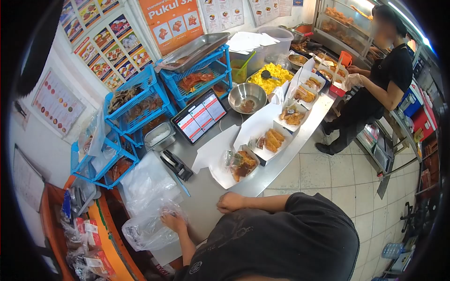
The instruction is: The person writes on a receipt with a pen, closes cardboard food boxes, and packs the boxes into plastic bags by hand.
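Head view, at nine o'clock, shows us a blue basket [101, 175] by the wall. At seven o'clock we find a clear plastic bag [143, 232], loose and crumpled, lying over the near end of the metal counter [202, 193]. Our left hand [173, 221] is on its right-hand side, fingers spread against the film; we cannot tell whether they pinch it or merely press. At eight o'clock, just above the bag, lies more clear plastic [149, 182], flat and wrinkled, with a black stapler-like tool [176, 165] to its right.

We judge the bag to be very light and limp, with no stiffness of its own. The thin film looks slick, likely to cling to itself and to tear or stretch if pulled at one point. We would take it by two opposite sides of the mouth, once found, using broad finger pads rather than nails; we cannot make the opening out clearly.

At six o'clock our right hand [230, 202] is curled into a loose fist beside the counter's edge, nothing visible in it. Just above it sits an open food box [224, 177].
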Tool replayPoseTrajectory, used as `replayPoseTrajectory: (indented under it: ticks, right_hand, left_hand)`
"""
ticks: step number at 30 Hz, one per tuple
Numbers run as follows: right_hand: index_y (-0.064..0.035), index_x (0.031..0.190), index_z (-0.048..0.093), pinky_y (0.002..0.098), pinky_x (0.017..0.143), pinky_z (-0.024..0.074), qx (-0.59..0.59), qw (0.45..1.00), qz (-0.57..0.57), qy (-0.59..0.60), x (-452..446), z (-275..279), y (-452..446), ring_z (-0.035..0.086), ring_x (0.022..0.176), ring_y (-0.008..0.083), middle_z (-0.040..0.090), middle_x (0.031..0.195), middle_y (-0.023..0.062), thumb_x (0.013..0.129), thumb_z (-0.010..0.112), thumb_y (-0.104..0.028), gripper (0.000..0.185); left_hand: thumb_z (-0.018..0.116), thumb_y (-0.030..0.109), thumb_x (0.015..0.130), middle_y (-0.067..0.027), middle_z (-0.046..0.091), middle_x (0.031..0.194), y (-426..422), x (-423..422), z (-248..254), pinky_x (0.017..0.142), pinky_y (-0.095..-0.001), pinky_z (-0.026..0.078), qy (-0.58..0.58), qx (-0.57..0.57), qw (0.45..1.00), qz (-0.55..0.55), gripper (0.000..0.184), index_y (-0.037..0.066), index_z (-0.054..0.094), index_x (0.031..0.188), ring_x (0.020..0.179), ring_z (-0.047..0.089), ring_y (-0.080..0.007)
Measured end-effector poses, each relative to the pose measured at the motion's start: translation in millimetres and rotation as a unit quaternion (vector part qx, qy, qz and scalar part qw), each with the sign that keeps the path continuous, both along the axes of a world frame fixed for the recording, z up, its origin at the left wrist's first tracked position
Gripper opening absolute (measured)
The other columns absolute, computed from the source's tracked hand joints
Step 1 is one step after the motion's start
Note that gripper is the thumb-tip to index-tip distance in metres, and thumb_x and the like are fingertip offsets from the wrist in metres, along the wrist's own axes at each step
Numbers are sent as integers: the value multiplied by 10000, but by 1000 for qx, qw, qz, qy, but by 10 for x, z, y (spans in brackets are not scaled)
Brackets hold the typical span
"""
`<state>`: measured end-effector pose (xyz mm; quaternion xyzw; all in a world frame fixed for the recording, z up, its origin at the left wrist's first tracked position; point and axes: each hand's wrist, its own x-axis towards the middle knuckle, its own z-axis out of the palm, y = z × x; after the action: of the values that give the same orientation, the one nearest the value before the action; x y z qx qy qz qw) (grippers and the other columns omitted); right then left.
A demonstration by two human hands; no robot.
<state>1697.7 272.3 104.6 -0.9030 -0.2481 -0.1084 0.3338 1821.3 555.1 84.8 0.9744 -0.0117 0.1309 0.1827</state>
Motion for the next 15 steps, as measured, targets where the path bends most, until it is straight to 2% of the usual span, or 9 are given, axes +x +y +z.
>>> replayPoseTrajectory:
  ticks: [15]
  right_hand:
    - [-49, 665, 538, 465, 621, 481, -17, 1000, -4, 22, 1, -12, 8, 595, 672, 343, 577, 654, 135, 827, 611, -214, 243]
  left_hand:
    - [676, 102, 773, -209, 504, 1335, -18, -12, 52, 1123, -494, 250, -5, -3, 1000, -8, 541, -14, 498, 1271, 1274, 405, -407]
